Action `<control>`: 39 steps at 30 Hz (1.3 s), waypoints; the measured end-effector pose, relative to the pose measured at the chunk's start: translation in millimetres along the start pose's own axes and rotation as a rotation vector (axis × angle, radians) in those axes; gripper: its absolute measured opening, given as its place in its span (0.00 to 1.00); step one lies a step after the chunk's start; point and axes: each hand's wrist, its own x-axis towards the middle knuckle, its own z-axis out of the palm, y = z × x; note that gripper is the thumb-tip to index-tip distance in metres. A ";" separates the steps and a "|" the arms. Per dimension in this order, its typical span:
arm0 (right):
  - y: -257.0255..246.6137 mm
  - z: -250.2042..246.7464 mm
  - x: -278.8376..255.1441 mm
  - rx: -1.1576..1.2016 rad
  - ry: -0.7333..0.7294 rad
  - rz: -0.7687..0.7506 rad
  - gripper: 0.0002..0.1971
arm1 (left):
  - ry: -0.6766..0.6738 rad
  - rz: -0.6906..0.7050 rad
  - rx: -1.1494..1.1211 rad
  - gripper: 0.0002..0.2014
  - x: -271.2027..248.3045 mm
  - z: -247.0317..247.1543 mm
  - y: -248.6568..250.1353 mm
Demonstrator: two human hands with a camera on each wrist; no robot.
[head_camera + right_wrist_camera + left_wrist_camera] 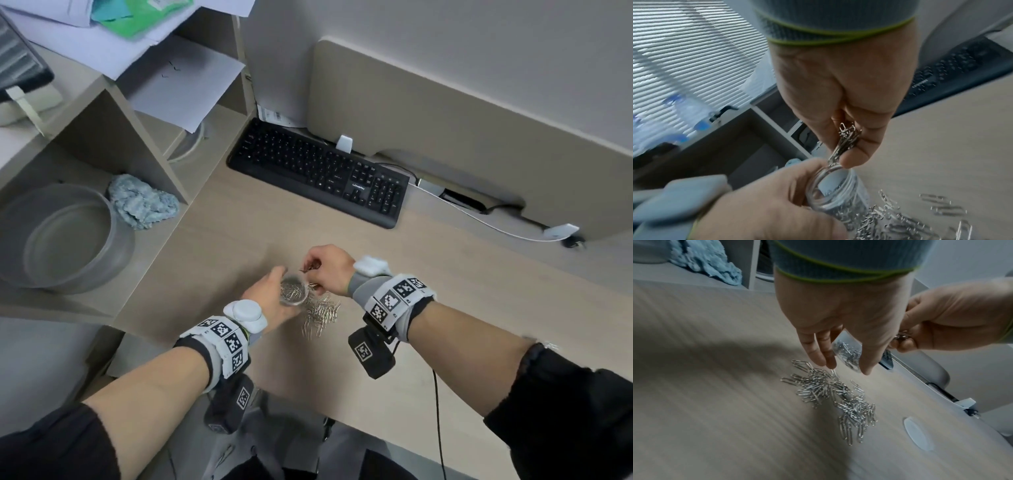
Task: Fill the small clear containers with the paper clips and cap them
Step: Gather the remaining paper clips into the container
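Observation:
My left hand (pixel 270 296) grips a small clear container (pixel 293 290), partly filled with paper clips, lifted just above the desk. In the right wrist view its open mouth (pixel 830 183) faces up. My right hand (pixel 325 270) pinches a bunch of silver paper clips (pixel 846 138) between thumb and fingers right over that mouth. A loose pile of paper clips (pixel 322 313) lies on the desk under and to the right of the container (pixel 849 352); the pile (pixel 830 392) fills the middle of the left wrist view. A clear round cap (pixel 917 435) lies on the desk to the right of the pile.
A black keyboard (pixel 318 171) lies behind the hands. At the left, shelf compartments hold a grey bowl (pixel 65 240) and a light blue cloth (pixel 142 202). A white cable (pixel 479 217) runs along the back right. Papers (pixel 185 85) lie on the upper shelf.

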 end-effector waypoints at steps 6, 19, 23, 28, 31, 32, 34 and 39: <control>-16.5 -14.5 -10.6 -0.276 0.035 -0.135 0.09 | 0.000 0.044 0.036 0.32 9.1 -7.3 27.1; -15.3 -26.9 -8.3 -0.093 0.049 -0.175 0.08 | 0.022 0.054 0.053 0.28 19.7 -14.0 32.7; -3.8 -31.4 0.9 -0.049 0.113 -0.139 0.07 | 0.027 0.071 0.002 0.31 19.8 -13.5 25.9; 28.3 -27.7 12.0 -0.148 0.110 0.019 0.06 | 0.045 0.057 0.001 0.32 18.2 -16.3 9.0; 49.7 -13.5 15.0 -0.368 0.022 0.157 0.10 | 0.080 0.025 -0.042 0.29 15.1 -21.7 -2.6; 55.3 -9.0 13.6 -0.478 -0.025 0.183 0.16 | 0.089 0.015 -0.044 0.29 14.0 -23.9 -5.3; 63.1 0.6 10.2 -0.657 -0.112 0.210 0.30 | 0.086 0.001 -0.027 0.29 12.2 -27.2 -11.7; 66.8 28.8 6.2 -0.751 -0.170 0.215 0.42 | 0.071 -0.017 0.030 0.30 8.7 -28.8 -25.0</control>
